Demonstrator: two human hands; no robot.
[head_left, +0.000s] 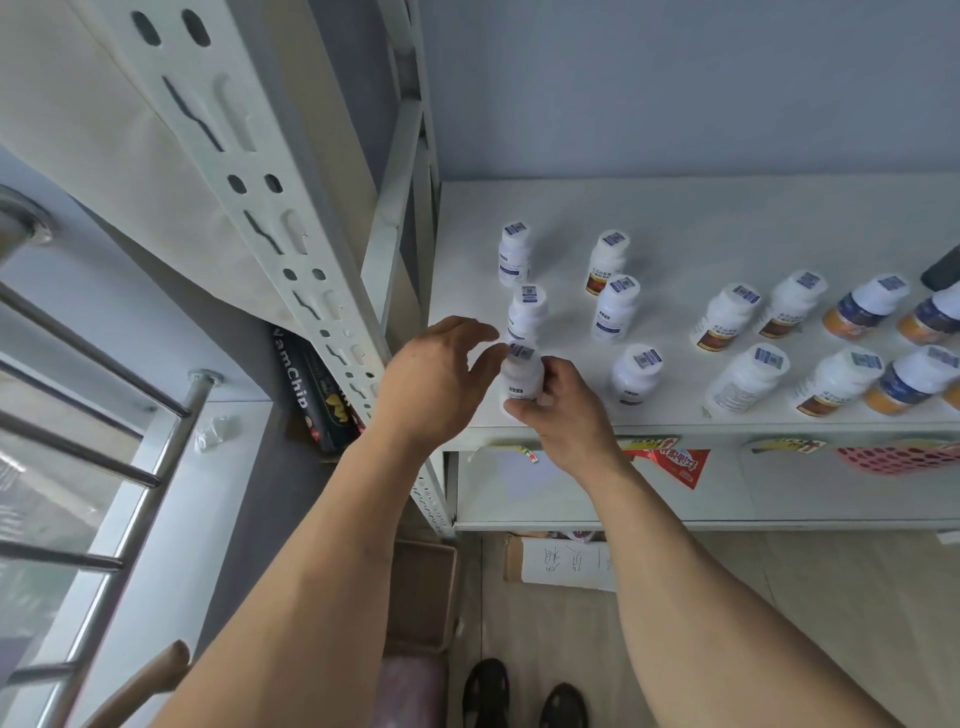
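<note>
A white pill bottle (521, 375) with a barcode sticker on its cap stands near the front left corner of the white shelf (691, 218). My right hand (563, 410) grips its lower body from the right and front. My left hand (441, 379) hovers just left of the bottle with relaxed, spread fingers whose tips are near the cap; I cannot tell whether they touch it. Two more white bottles (527, 312) stand in a column right behind it.
Several more white bottles (636, 371) and orange-and-blue labelled ones (865, 306) stand across the shelf to the right. A slotted metal upright (291, 228) rises at the left. Below are a lower shelf, a pink basket (898, 457), a chip canister (311, 395) and boxes on the floor.
</note>
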